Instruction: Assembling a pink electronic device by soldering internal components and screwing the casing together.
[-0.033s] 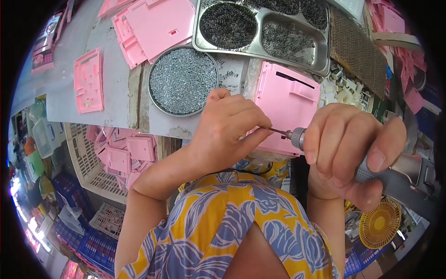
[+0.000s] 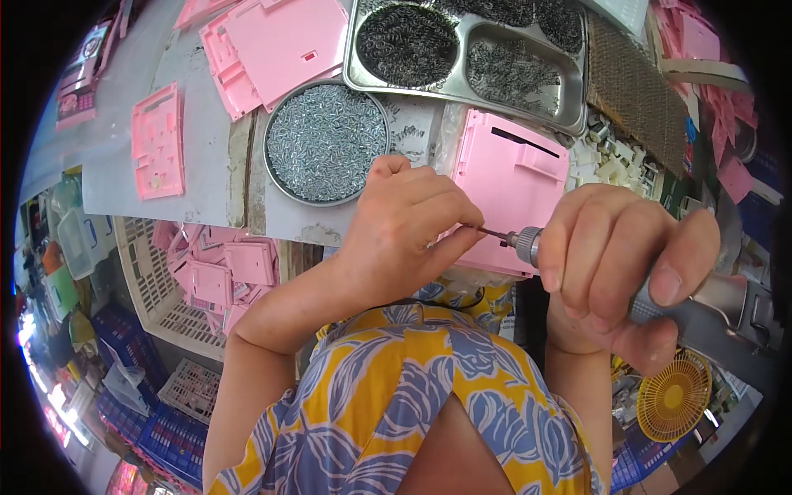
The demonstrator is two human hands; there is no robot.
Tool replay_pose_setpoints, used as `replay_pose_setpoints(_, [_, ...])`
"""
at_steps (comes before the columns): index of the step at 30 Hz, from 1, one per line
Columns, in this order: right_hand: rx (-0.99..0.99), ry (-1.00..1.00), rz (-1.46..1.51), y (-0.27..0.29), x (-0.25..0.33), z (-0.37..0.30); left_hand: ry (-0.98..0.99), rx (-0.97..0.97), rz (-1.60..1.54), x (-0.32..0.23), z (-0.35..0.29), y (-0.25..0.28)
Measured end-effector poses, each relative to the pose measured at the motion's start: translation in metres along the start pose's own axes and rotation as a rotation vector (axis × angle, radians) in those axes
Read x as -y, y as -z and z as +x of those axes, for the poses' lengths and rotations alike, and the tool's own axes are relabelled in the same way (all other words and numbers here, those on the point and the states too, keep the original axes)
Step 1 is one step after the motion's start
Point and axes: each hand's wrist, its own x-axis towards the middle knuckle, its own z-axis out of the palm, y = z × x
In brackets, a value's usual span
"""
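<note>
Right hand [image 2: 615, 256] grips gray-and-silver driver [image 2: 726, 301], bit [image 2: 497, 235] pointing left. Left hand [image 2: 410, 219], thumb and forefinger, pinches bit tip. Pink panel [image 2: 511, 190] near worktable [image 2: 206, 190] front edge; round dish [image 2: 268, 172] of silvery screws [image 2: 326, 144] left of it, same edge. Compartment tray [image 2: 454, 84] farther back, dark small parts [image 2: 404, 45] inside. Slatted crate [image 2: 165, 316] of pink parts [image 2: 212, 285] below front edge.

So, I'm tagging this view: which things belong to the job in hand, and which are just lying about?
In use, or probably so:
power screwdriver, in the right hand
driver bit, tip pinched by the left hand
pink plastic panel below the bit
silvery screws, it seems, in a round tray

Apparently just lying about:
yellow plastic basket
brown ribbed sheet
</note>
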Motion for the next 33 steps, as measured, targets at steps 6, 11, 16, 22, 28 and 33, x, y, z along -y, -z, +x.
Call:
replay_pose_setpoints(6, [-0.03, -0.03, -0.051, -0.007, -0.005, -0.001, -0.071, -0.073, 0.084, 0.004, 0.0, -0.003])
replay_pose_setpoints(11, [0.003, -0.069, -0.082, -0.004, -0.005, 0.0, -0.086, -0.031, 0.17, 0.001, 0.001, -0.002])
replay_pose_setpoints(16, [-0.029, -0.108, -0.092, -0.006, -0.013, 0.002, -0.057, -0.001, 0.145, 0.004, -0.004, 0.0])
replay_pose_setpoints(22, [-0.002, 0.099, -0.127, 0.037, -0.044, 0.039, 0.024, -0.251, 0.116, 0.028, 0.013, 0.014])
replay_pose_setpoints(28, [-0.069, 0.176, -0.058, 0.046, -0.082, 0.055, 0.054, -0.164, 0.154, 0.042, 0.003, 0.023])
replay_pose_setpoints(33, [-0.071, 0.032, -0.309, 0.034, -0.085, 0.047, 0.051, -0.222, 0.075, 0.043, 0.005, 0.019])
